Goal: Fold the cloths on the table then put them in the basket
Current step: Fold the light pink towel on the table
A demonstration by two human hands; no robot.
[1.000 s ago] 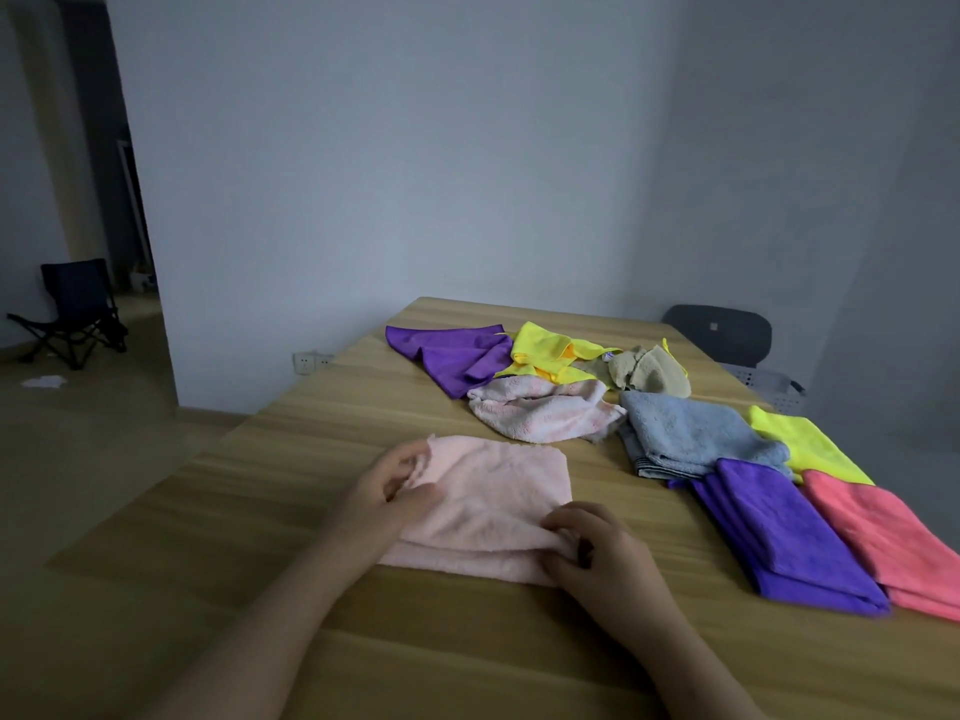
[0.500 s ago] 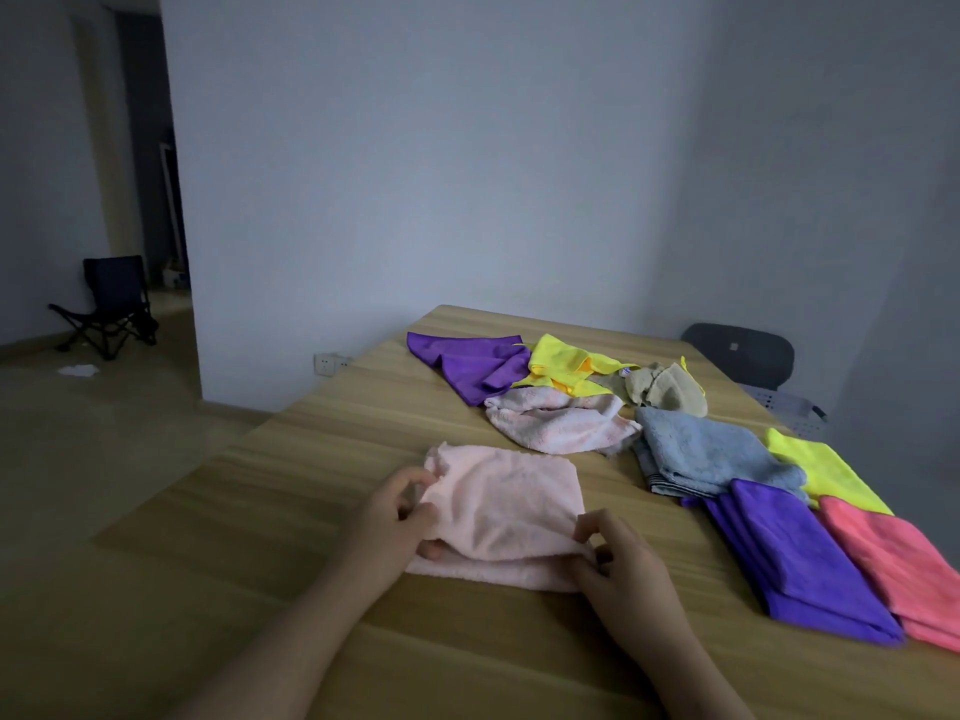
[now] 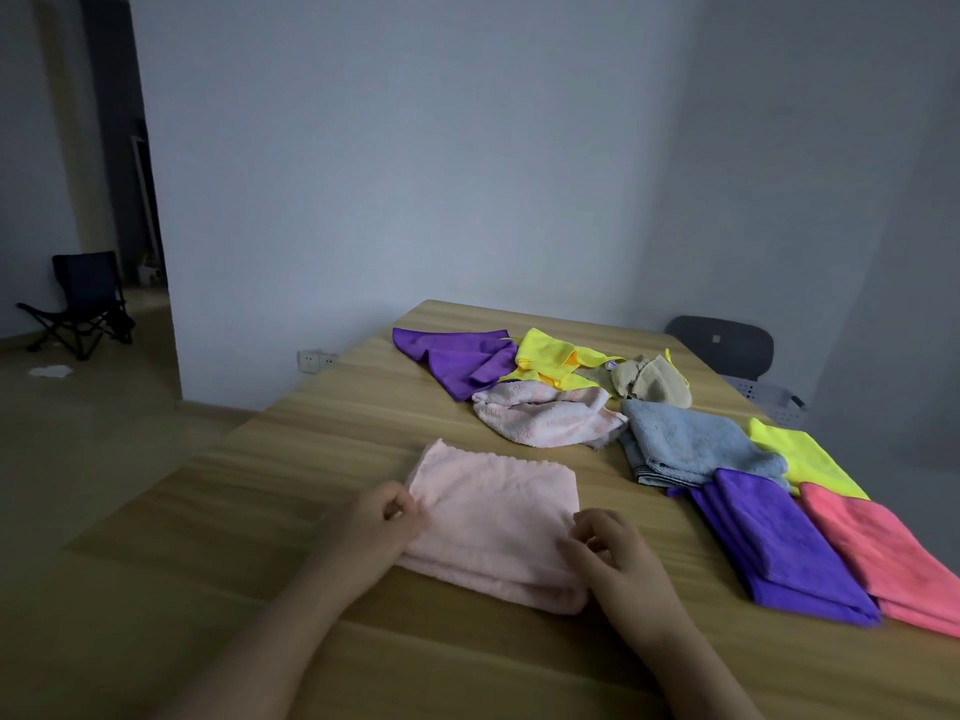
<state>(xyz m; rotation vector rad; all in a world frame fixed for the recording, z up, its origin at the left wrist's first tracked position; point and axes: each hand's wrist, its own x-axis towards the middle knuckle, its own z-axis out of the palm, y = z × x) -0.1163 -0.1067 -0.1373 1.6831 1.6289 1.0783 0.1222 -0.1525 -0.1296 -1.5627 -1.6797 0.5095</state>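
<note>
Left hand (image 3: 382, 524) and right hand (image 3: 615, 561) each pinch a side edge of the folded pink cloth (image 3: 493, 511) (dim light). Matching its corners squarely before creasing should keep the fold neat.

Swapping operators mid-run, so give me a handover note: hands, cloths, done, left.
Left-hand grip pinches the light pink cloth at its left edge; right-hand grip at its right edge; cloth lies folded on the table.
Done: folded blue-grey cloth, folded yellow cloth, folded purple cloth, coral cloth, at right.
Left: finish this one; fold the far loose purple cloth, loose yellow cloth, beige cloth, crumpled pink cloth; all into the white basket beyond the far right edge.
</note>
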